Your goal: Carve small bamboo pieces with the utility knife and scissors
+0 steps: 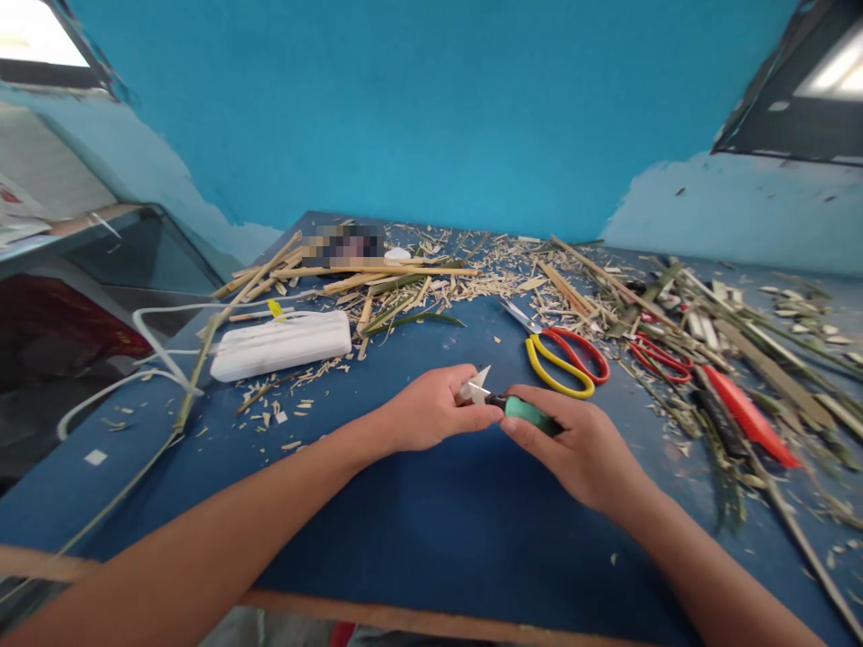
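Above the middle of the blue table, both of my hands meet at a small knife with a green and black handle. My right hand is closed around that handle. The knife's blade points left, toward my left hand. That hand is pinched shut at the blade, around a small piece mostly covered by the fingers. A pale pointed tip sticks up above the fingertips; I cannot tell whether it is part of the held piece. Beyond my right hand lie scissors with one yellow and one red handle loop.
A white power strip with cables lies at the left, beside a long thin stalk. Bamboo-like sticks and shavings cover the back. At the right are red-handled scissors, a red and black tool and more strips.
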### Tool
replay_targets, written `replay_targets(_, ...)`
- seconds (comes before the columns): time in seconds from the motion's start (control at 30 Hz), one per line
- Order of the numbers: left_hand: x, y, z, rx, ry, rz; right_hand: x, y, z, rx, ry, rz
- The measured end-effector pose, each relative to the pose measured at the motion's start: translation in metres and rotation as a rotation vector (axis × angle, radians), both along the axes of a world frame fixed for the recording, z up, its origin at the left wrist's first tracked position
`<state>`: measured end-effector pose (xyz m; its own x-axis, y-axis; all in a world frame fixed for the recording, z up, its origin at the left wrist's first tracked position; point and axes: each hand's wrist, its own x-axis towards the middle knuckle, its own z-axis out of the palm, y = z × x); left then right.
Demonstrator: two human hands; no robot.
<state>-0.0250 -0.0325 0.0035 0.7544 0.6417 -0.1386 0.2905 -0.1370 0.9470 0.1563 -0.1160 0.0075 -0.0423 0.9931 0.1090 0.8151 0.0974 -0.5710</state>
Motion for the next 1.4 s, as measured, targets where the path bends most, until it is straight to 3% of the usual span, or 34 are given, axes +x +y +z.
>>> replay_targets(0.23, 0.003, -0.001, -0.001, 0.144, 0.059, 0.111, -0.002, 0.002, -0.004, 0.034, -0.016, -0.115)
replay_targets(0.5, 0.006, -0.003, -0.002, 0.178, 0.124, 0.249, -0.015, 0.003, -0.003, 0.080, -0.096, -0.279)
replay_targets(1.0, 0.005, -0.004, -0.007, 0.222, 0.110, 0.310, -0.019, 0.003, -0.003, 0.172, -0.140, -0.310)
replay_targets(1.4, 0.004, -0.006, -0.004, -0.083, -0.118, 0.085, -0.001, 0.006, -0.001, -0.041, 0.088, -0.077)
